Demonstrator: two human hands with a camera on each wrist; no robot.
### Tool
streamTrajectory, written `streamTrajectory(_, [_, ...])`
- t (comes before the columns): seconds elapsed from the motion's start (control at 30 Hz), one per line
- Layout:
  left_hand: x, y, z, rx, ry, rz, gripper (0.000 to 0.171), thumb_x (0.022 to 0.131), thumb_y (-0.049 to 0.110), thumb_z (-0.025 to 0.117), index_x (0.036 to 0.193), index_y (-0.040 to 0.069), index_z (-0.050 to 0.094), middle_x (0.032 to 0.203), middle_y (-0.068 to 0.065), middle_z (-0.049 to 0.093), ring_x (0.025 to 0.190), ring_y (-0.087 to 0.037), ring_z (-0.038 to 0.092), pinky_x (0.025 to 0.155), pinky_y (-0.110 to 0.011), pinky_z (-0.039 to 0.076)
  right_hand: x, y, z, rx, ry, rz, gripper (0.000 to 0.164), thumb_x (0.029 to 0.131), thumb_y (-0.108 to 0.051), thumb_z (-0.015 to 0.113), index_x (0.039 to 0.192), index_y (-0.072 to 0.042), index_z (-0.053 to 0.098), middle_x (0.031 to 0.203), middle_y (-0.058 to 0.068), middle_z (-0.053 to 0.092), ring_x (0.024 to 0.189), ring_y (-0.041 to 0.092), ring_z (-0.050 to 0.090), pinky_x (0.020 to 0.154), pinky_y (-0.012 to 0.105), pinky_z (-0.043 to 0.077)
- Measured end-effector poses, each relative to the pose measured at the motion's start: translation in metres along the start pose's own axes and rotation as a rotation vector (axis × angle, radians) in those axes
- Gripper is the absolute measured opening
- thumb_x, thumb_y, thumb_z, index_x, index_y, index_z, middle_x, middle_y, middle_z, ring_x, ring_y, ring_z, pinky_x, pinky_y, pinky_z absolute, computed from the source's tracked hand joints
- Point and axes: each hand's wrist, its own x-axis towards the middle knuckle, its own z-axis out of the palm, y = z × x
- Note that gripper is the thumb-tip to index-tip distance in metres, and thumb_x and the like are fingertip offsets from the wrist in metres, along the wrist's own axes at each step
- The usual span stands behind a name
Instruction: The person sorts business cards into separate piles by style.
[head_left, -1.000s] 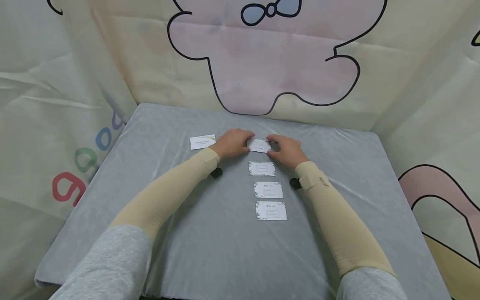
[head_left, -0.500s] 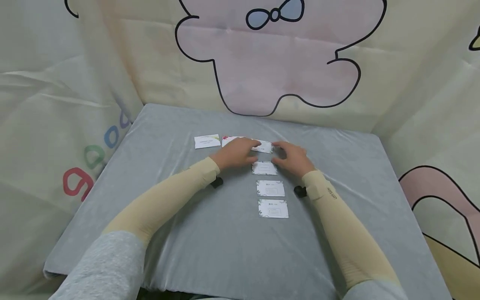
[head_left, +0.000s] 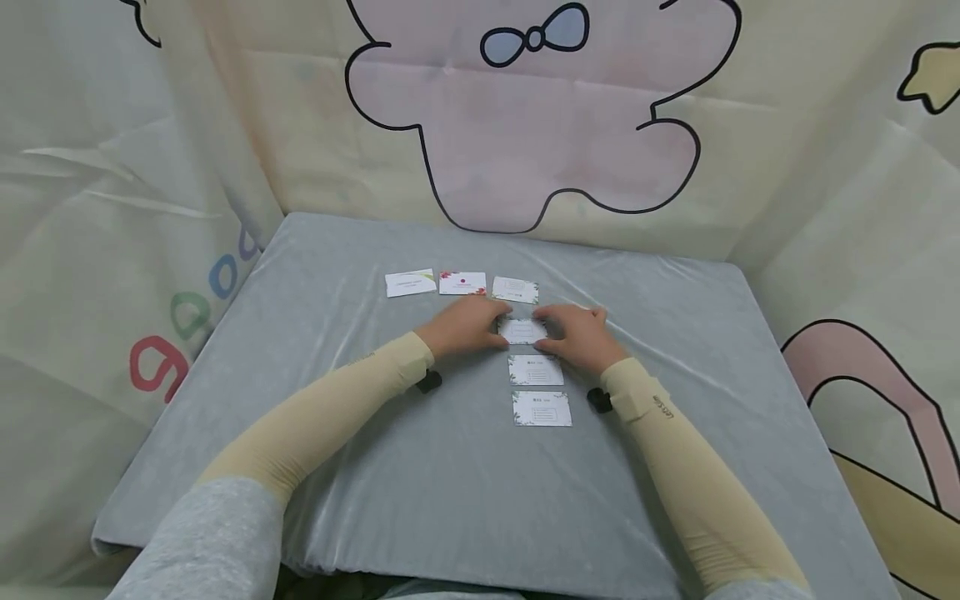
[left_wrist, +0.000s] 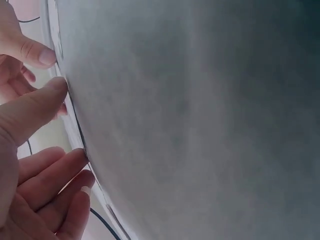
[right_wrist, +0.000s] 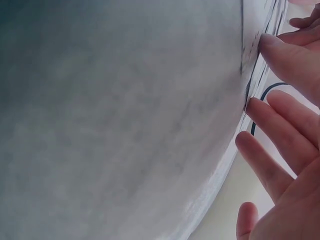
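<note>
A white card with leafy corners [head_left: 522,332] lies flat on the grey cloth between my hands. My left hand [head_left: 465,323] is at its left edge, the forefinger by the upper corner and the thumb by the lower one. Opposite it, my right hand [head_left: 581,333] has thumb and forefinger at the right corners. Both wrist views show the left fingers [left_wrist: 52,177] and right fingers [right_wrist: 272,130] spread and fairly straight, tips down at the card's edges. Just above lies another leafy card [head_left: 515,290], slightly tilted. Below are two more leafy cards, one nearer [head_left: 542,408] and one between [head_left: 536,370].
Left along the top row lie a card with red flowers [head_left: 462,283] and one with a yellow-green corner [head_left: 410,283]. The grey cloth-covered table [head_left: 420,500] meets a cartoon-printed curtain [head_left: 300,125] at the back.
Both hands have come off the top-row leafy card and moved nearer to the card below it. The red-flowered card, earlier covered by the left hand, now shows.
</note>
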Motion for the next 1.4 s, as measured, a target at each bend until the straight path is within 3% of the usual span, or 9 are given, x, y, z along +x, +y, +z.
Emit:
streamTrajectory(0.2, [0.002, -0.003, 0.003, 0.009, 0.024, 0.001, 0.062, 0.087, 0.038, 0.079, 0.138, 0.009, 0.06, 0.128, -0.002, 0.069, 0.112, -0.016, 0.064, 0.104, -0.035, 0.049, 0.001, 0.0, 0.002, -0.003, -0.011, 0.005, 0.055, 0.086, -0.041, 0.079, 0.137, -0.026, 0.061, 0.142, -0.001, 0.061, 0.135, 0.025, 0.053, 0.095, 0.055, 0.022])
streamTrajectory(0.4, [0.005, -0.009, -0.001, -0.008, 0.017, -0.017, 0.061, 0.086, 0.036, 0.078, 0.139, 0.011, 0.059, 0.124, -0.001, 0.07, 0.114, -0.016, 0.064, 0.103, -0.035, 0.049, 0.003, -0.001, 0.001, 0.026, -0.018, -0.008, 0.056, 0.087, -0.038, 0.078, 0.138, -0.025, 0.06, 0.141, -0.001, 0.062, 0.136, 0.025, 0.052, 0.096, 0.054, 0.024])
streamTrajectory(0.73, [0.031, -0.034, -0.013, 0.001, 0.036, -0.057, 0.059, 0.09, 0.033, 0.075, 0.142, 0.012, 0.056, 0.129, -0.002, 0.068, 0.116, -0.016, 0.062, 0.105, -0.038, 0.048, 0.039, 0.006, -0.003, 0.064, 0.008, 0.005, 0.057, 0.09, -0.036, 0.075, 0.142, -0.022, 0.056, 0.145, 0.003, 0.058, 0.138, 0.029, 0.05, 0.103, 0.062, 0.025])
streamTrajectory(1.03, [0.053, -0.047, -0.019, 0.024, 0.039, -0.076, 0.057, 0.093, 0.029, 0.07, 0.145, 0.011, 0.053, 0.133, -0.005, 0.065, 0.124, -0.021, 0.06, 0.108, -0.042, 0.046, 0.068, 0.01, -0.005, 0.036, 0.052, 0.039, 0.059, 0.09, -0.034, 0.077, 0.144, -0.029, 0.053, 0.139, -0.001, 0.062, 0.119, 0.021, 0.063, 0.095, 0.054, 0.024])
streamTrajectory(1.23, [0.06, -0.053, -0.021, 0.04, 0.016, -0.108, 0.058, 0.093, 0.029, 0.069, 0.146, 0.013, 0.052, 0.132, -0.003, 0.066, 0.121, -0.018, 0.061, 0.109, -0.041, 0.044, 0.079, 0.011, -0.001, 0.016, 0.054, 0.043, 0.058, 0.089, -0.034, 0.077, 0.142, -0.028, 0.055, 0.137, 0.001, 0.064, 0.116, 0.022, 0.065, 0.096, 0.057, 0.024])
streamTrajectory(1.4, [0.063, -0.055, -0.02, 0.041, 0.006, -0.097, 0.058, 0.094, 0.03, 0.07, 0.146, 0.013, 0.052, 0.133, -0.003, 0.066, 0.122, -0.019, 0.06, 0.109, -0.041, 0.044, 0.082, 0.014, 0.001, 0.005, 0.043, 0.054, 0.057, 0.089, -0.032, 0.077, 0.141, -0.026, 0.056, 0.138, 0.002, 0.063, 0.116, 0.023, 0.065, 0.097, 0.059, 0.022])
